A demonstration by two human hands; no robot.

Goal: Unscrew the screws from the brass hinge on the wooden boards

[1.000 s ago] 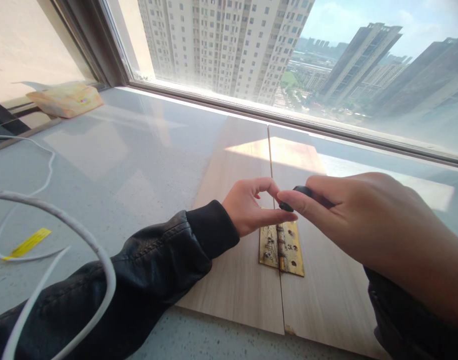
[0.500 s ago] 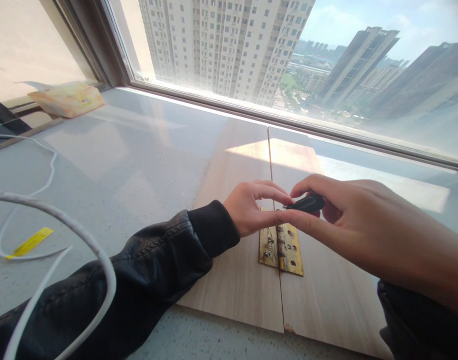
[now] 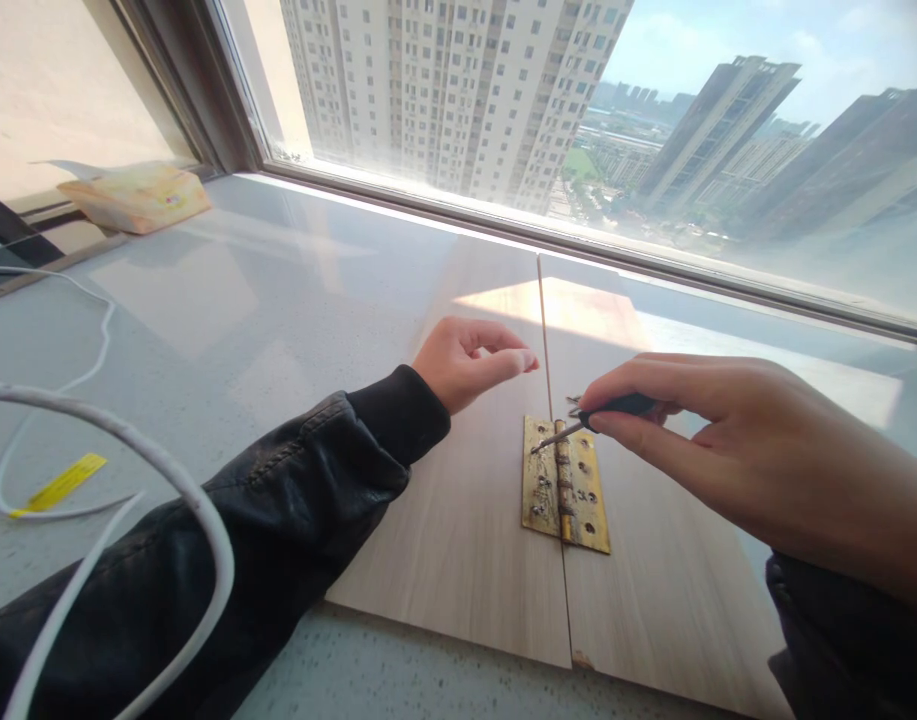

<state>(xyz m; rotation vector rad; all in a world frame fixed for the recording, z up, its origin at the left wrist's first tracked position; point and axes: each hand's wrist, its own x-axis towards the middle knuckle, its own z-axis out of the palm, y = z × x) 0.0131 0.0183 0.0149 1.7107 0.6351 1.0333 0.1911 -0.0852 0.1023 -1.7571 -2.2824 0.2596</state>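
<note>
My right hand (image 3: 698, 420) grips the black handle of a screwdriver (image 3: 567, 434). Its thin shaft slants down to the left across a worn brass hinge (image 3: 534, 485), and the tip is at the hinge's left leaf. The hinge lies over the seam between the left wooden board (image 3: 465, 560) and the right wooden board (image 3: 653, 600), with several holes in its leaves. Above and left of the hinge, my left hand (image 3: 477, 362) is raised, thumb and fingertips pinched together. Anything between them is too small to make out. Small metal pieces (image 3: 574, 402) show beside the screwdriver, partly hidden by my right fingers.
The boards rest on a pale speckled counter (image 3: 308, 320) below a window. White cable (image 3: 210, 520) loops over the left side, with a yellow tag (image 3: 60, 485) near it. A soft tissue pack (image 3: 135, 198) sits in the far left corner.
My left hand has drawn back up and left, away from the screwdriver tip. The tip has come down onto the hinge's left leaf, and more of the shaft and hinge shows.
</note>
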